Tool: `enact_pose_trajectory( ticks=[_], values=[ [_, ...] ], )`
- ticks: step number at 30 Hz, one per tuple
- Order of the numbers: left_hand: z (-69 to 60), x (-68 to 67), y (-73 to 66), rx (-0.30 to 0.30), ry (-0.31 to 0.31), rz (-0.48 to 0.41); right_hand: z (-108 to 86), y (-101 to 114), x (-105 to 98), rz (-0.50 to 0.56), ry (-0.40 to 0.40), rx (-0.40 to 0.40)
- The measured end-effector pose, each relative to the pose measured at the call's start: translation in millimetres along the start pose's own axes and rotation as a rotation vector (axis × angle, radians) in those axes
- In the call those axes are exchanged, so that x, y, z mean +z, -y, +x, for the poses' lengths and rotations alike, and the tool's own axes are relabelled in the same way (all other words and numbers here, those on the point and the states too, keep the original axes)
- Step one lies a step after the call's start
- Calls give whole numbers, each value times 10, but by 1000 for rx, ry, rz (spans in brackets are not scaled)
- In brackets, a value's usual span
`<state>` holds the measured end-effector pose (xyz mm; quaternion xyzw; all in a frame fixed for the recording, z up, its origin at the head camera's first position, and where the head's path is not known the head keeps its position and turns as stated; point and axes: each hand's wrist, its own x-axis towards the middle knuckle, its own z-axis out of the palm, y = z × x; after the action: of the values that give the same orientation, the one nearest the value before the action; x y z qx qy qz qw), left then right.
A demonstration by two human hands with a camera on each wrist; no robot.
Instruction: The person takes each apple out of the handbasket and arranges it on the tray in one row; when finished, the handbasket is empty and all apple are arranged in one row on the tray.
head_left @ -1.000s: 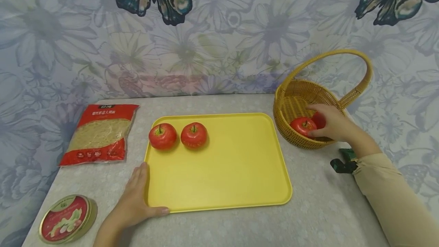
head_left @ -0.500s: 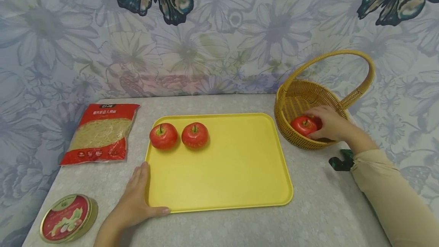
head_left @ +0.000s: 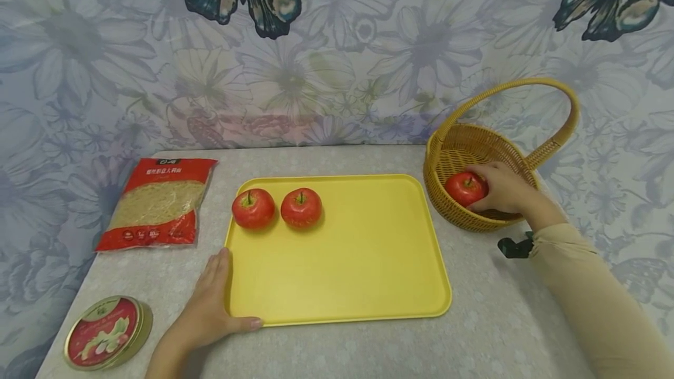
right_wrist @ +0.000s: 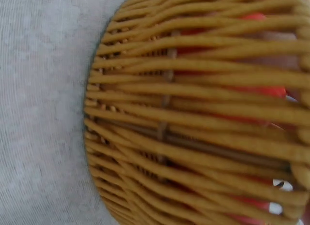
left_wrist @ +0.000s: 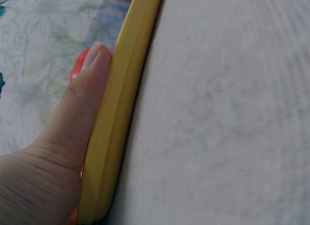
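In the head view my left hand (head_left: pixel 207 309) rests against the near left corner of a yellow tray (head_left: pixel 368 250). Its fingers lie straight along the left edge and its thumb along the front edge; the left wrist view shows the thumb (left_wrist: pixel 80 99) against the tray's side (left_wrist: pixel 109 123). Two red apples (head_left: pixel 253 209) sit side by side at the tray's far left. My right hand (head_left: pixel 505 189) reaches into a wicker basket (head_left: pixel 474 221) and grips a red apple (head_left: pixel 466 189) from its right side. Basket wall (right_wrist: pixel 193 99) fills most of the right wrist view, with red showing through the gaps.
A red bag of pasta (head_left: pixel 158 203) lies left of the tray. Nearer stands a round tin (head_left: pixel 107 332) with a red and gold lid. The basket's tall handle (head_left: pixel 568 127) arches above my right hand. A patterned cloth (head_left: pixel 337 75) hangs behind the table.
My right hand has shifted left and closed round the front apple; the red patch seen under the palm earlier is now hidden. My left hand stays at the tray corner.
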<state>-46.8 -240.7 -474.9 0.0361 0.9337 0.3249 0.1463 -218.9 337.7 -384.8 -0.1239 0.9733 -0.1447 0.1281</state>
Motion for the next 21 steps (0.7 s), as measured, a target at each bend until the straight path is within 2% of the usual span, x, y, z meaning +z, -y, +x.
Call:
enact_pose_trajectory(
  ticks=[4, 8, 14, 21],
  values=[
    [-6, -1, 0, 3, -3, -2, 29, 1, 29, -53, -35, -18],
    [-9, 2, 4, 2, -3, 2, 57, -5, 19, -71, -120, -52],
    [-5, 11, 16, 10, -9, 5, 11, 53, -67, 8, -210, -74],
    [-13, 4, 3, 5, -4, 12, -187, 265, -117, 134, -284, -92]
  ],
)
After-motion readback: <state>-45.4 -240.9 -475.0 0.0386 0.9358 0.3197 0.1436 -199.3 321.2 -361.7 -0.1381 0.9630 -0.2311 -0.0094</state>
